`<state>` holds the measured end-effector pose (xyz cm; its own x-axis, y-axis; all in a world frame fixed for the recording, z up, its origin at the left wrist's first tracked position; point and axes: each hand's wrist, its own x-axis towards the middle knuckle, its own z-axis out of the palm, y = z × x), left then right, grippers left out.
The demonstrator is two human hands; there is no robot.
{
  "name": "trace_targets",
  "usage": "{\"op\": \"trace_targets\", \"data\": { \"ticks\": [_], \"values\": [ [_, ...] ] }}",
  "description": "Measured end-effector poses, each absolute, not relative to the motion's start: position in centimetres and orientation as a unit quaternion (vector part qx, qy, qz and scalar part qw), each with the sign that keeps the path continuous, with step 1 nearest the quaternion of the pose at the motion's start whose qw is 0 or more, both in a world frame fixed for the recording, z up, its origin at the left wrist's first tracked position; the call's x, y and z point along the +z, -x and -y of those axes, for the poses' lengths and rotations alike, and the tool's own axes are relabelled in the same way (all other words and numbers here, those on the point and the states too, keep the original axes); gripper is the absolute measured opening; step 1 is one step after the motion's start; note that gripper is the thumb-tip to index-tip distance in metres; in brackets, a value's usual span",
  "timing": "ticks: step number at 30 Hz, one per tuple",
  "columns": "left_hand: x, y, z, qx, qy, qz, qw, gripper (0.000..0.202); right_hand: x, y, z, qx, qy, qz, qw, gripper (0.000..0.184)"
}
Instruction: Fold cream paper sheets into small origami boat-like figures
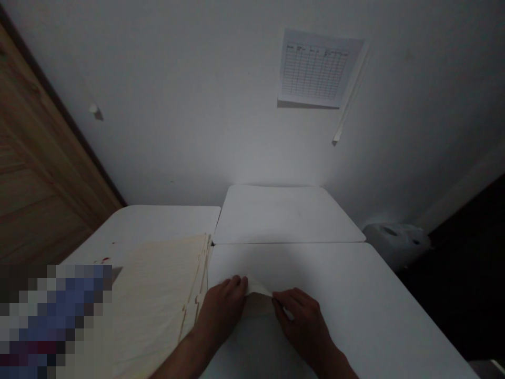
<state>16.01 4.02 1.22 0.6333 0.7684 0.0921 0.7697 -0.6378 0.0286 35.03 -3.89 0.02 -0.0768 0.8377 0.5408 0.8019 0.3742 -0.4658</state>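
Observation:
A small, thin cream sheet [258, 295], paper or cloth I cannot tell, is stretched between my two hands just over the white table. My left hand [224, 302] has its fingers closed on the sheet's left end. Thumb and fingers of my right hand [302, 321] pinch its right corner. The sheet is creased and bends upward along its top edge. To the left of my left hand lies a large flat layer of cream material [158, 295], with uneven strips and notches along its right edge.
White tables [292, 216] stand pushed together against the wall, with seams between them. A printed chart [315, 68] hangs on the wall. A wooden door [35, 131] is at left, a whitish plastic bag [394, 239] at right. The lower left corner is pixelated.

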Motion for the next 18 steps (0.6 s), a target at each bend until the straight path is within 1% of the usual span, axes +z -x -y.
{"op": "trace_targets", "data": {
  "ticks": [3,4,8,10,12,13,16,18],
  "values": [
    [1.5,-16.1,-4.0,-0.050,0.899,0.435,-0.003,0.033,0.1,-34.9,3.9,0.041,0.566,0.705,0.426,0.017],
    [1.6,-16.2,-4.0,-0.057,0.897,0.438,-0.011,0.033,0.1,-34.8,3.9,0.054,0.572,0.687,0.445,0.021],
    [1.7,-16.5,-3.9,-0.107,0.886,0.447,-0.058,0.033,-0.3,-33.8,3.8,0.165,0.594,0.584,0.529,0.065],
    [1.6,-16.8,-3.9,-0.138,0.878,0.452,-0.083,0.031,-0.4,-33.1,3.6,0.231,0.594,0.548,0.542,0.074],
    [1.4,-17.0,-3.8,-0.176,0.867,0.452,-0.110,0.029,-0.5,-32.6,3.3,0.273,0.592,0.537,0.536,0.072],
    [1.4,-17.2,-3.7,-0.195,0.863,0.449,-0.125,0.028,-0.6,-32.4,3.2,0.286,0.592,0.536,0.530,0.068],
    [1.5,-17.6,-3.4,-0.241,0.855,0.426,-0.171,0.029,-0.7,-32.2,2.7,0.294,0.591,0.542,0.520,0.045],
    [1.5,-17.7,-3.2,-0.260,0.850,0.414,-0.196,0.031,-0.6,-32.3,2.6,0.289,0.586,0.548,0.522,0.035]
  ]
}}
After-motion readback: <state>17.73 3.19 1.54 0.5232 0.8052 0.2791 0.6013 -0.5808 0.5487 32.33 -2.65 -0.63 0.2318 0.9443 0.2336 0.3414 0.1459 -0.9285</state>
